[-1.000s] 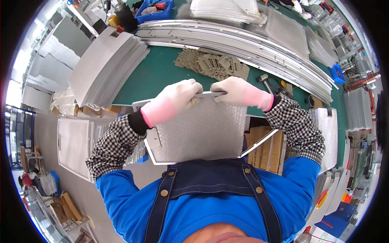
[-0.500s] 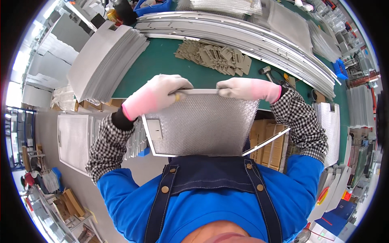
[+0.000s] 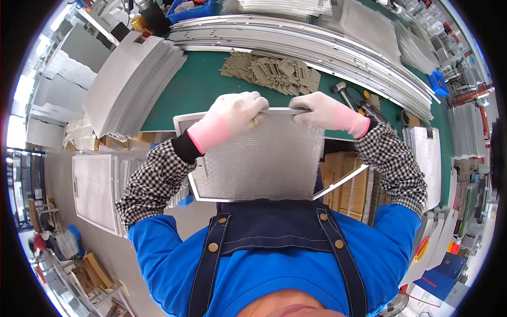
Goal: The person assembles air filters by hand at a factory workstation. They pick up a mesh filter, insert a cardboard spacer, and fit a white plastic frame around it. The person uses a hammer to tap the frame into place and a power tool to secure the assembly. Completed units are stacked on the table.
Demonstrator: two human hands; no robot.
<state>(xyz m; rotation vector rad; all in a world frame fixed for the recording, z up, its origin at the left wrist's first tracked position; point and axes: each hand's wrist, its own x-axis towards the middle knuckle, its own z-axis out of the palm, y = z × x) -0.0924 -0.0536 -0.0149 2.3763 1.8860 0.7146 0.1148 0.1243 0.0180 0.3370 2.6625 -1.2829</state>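
Observation:
A silvery mesh filter panel (image 3: 264, 158) leans between my waist and the green table's edge. White metal frame strips line its far, left and near edges. On the right, one strip (image 3: 340, 182) angles outward, away from the mesh. My left hand (image 3: 235, 113), in a white and pink glove, is closed on the far strip near its middle. Just right of it, my right hand (image 3: 319, 111) grips the same far strip, thumb toward me. The left forearm partly hides a small rectangular plate (image 3: 199, 170) at the panel's left side.
Beige plastic pieces (image 3: 269, 71) lie heaped on the green table (image 3: 203, 84), in front of long metal strips (image 3: 296, 39). A mallet (image 3: 342, 92) and a power tool (image 3: 372, 110) lie at right. Mesh sheets (image 3: 129, 84) are stacked at left; finished-looking panels (image 3: 94, 187) stand below them.
My left hand has moved right along the far edge, closer to my right hand. The panel's far edge has risen slightly, and its far left frame corner now shows.

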